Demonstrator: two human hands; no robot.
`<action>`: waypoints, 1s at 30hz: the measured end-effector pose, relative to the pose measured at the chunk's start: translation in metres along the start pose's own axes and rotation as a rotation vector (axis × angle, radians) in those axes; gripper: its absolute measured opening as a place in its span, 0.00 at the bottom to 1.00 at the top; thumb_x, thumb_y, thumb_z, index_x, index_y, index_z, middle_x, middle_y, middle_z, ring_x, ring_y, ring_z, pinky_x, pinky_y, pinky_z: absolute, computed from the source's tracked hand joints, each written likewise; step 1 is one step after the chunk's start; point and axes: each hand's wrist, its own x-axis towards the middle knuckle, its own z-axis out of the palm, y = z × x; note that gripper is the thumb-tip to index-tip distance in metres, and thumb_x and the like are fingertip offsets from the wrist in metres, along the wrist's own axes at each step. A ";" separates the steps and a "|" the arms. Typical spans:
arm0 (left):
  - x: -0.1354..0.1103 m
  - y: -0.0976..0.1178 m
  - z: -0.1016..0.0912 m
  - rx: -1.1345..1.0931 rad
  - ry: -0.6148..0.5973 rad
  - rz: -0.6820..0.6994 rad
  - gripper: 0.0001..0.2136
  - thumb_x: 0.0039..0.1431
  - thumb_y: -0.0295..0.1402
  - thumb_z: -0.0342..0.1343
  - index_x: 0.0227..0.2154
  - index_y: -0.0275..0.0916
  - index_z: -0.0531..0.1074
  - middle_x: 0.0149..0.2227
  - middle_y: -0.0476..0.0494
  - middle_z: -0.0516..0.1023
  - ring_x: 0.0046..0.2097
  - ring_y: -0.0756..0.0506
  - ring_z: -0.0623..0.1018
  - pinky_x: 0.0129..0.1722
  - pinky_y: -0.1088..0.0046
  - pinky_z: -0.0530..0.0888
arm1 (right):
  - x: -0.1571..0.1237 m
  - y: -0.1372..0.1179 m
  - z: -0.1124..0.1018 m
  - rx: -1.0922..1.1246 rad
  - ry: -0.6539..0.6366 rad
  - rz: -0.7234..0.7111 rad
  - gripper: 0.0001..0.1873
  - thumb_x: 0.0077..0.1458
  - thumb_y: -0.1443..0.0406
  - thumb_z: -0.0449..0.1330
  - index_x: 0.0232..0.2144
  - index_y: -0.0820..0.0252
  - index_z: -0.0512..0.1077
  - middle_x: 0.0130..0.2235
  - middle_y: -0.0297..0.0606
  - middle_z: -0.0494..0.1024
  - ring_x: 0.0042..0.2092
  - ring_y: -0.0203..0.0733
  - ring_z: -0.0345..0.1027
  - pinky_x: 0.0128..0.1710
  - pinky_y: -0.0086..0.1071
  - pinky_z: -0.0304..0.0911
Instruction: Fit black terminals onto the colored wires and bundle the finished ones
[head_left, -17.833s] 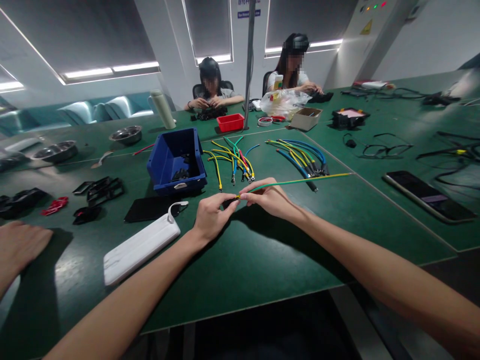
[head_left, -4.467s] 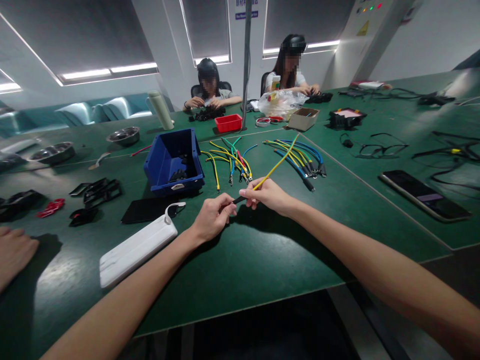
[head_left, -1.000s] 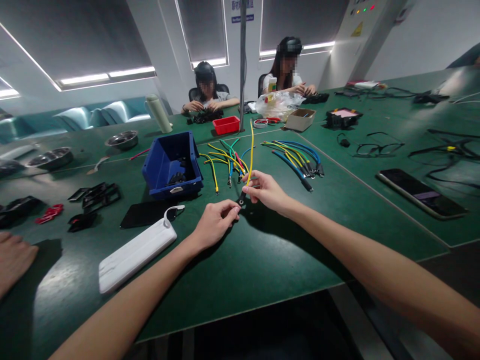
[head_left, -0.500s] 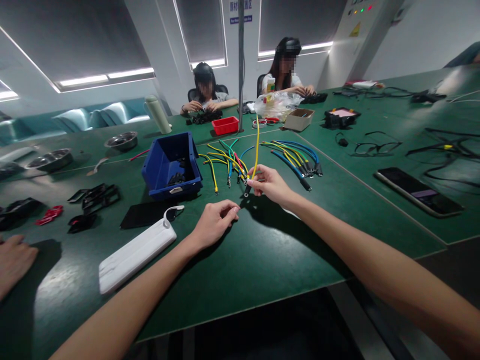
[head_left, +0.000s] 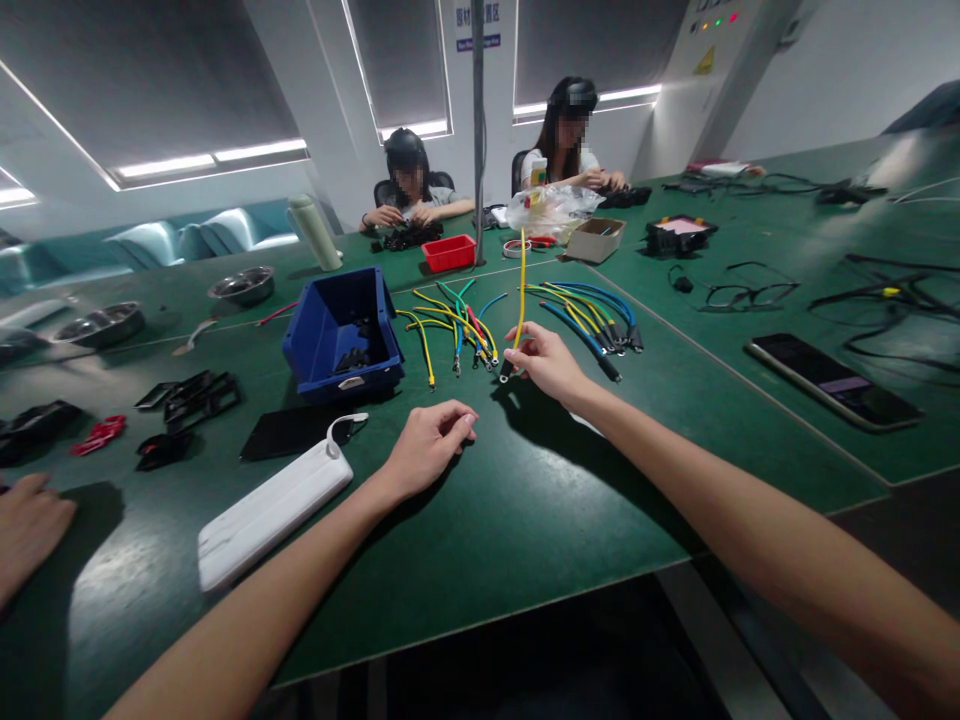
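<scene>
My right hand (head_left: 546, 362) pinches a yellow cable (head_left: 522, 285) near its lower end. The cable stands nearly upright, with a black sleeve and a metal ring terminal at the bottom, just above the table. My left hand (head_left: 431, 440) rests on the green table with its fingers curled in, and nothing shows in it. Beyond my hands lies a loose bunch of yellow, green, blue and red cables (head_left: 442, 318) with ring terminals. To the right of the held cable, a fanned group of cables (head_left: 592, 318) has black sleeves on the near ends.
A blue bin (head_left: 300, 350) with small black pieces stands left of the cables. Nearer are a white power bank (head_left: 274, 515) and a dark phone (head_left: 281, 432). Another phone (head_left: 832, 380) lies at right. Another person's hand (head_left: 30, 525) shows at far left; two people sit opposite.
My right hand has shifted slightly right with the yellow cable, away from the loose bunch and from my left hand. My left hand has stayed almost in place.
</scene>
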 end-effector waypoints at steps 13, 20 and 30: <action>-0.005 -0.004 -0.003 0.282 0.268 0.135 0.11 0.61 0.37 0.50 0.33 0.37 0.74 0.24 0.48 0.75 0.26 0.51 0.73 0.28 0.76 0.67 | 0.004 0.004 -0.010 -0.079 0.064 0.018 0.17 0.50 0.62 0.61 0.43 0.58 0.69 0.29 0.34 0.72 0.27 0.37 0.66 0.24 0.29 0.63; -0.002 -0.009 -0.008 0.593 0.293 0.120 0.09 0.61 0.35 0.50 0.34 0.40 0.74 0.29 0.49 0.78 0.31 0.49 0.76 0.32 0.74 0.68 | 0.010 0.008 -0.022 -0.162 0.099 -0.064 0.23 0.51 0.63 0.60 0.50 0.62 0.71 0.29 0.35 0.75 0.26 0.36 0.67 0.28 0.29 0.63; 0.004 -0.018 -0.013 0.784 0.174 0.173 0.14 0.63 0.36 0.47 0.47 0.37 0.71 0.50 0.39 0.75 0.52 0.42 0.73 0.53 0.64 0.70 | 0.020 0.018 -0.034 -0.275 0.153 -0.112 0.25 0.51 0.65 0.62 0.53 0.61 0.71 0.32 0.37 0.78 0.31 0.39 0.73 0.35 0.31 0.68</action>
